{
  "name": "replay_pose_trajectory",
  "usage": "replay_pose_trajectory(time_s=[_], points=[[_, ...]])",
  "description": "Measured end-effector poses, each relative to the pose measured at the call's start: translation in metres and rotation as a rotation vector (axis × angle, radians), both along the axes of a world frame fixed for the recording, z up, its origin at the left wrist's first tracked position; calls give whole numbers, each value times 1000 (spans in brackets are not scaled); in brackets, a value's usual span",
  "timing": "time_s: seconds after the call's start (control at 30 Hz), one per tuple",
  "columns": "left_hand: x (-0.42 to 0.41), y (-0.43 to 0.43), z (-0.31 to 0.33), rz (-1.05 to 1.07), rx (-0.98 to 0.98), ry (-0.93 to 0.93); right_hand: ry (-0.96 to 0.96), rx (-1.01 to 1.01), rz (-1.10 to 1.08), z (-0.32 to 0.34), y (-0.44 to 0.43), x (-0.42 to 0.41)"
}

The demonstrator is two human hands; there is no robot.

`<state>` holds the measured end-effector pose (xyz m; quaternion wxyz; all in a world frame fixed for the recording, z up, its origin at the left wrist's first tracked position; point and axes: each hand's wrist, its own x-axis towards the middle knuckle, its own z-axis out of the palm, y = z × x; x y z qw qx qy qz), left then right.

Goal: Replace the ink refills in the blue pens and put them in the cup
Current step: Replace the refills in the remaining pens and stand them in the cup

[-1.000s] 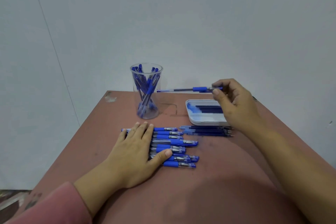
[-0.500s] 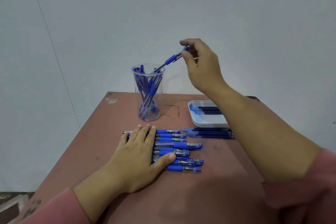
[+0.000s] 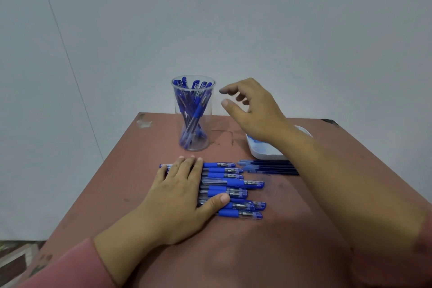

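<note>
Reddish table (image 3: pixel 121 182): left hand (image 3: pixel 180 194) flat on pen row (image 3: pixel 236 184), axes 9–3 o'clock; right hand (image 3: pixel 254 110) empty, fingers loose, 3 o'clock of cup (image 3: pixel 178 110).

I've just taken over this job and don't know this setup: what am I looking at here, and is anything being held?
There is no machine: a person works bare-handed, and the single picture comes from a camera on their head, looking down. On the reddish table are a clear cup holding blue pens, a row of pens, loose dark refills and a white tray. The left hand lies flat on that row. The right hand hovers beside the cup, fingers loose, its grip empty.
</note>
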<state>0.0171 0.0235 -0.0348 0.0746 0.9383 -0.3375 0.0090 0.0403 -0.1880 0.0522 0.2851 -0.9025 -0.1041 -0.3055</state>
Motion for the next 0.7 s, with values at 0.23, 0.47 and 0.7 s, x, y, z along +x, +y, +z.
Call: replay_pose_trajectory(time_s=[0.23,0.47,0.7], points=[[-1,-1,2,4,5,-4,265,-318,41,-39,-32,-65],[-2,-2,4,9,-7,1,373,-278,79,-50,-41,-92],[-3,-1,3,9,-14,5,460,-311,60,-50,-36,-93]])
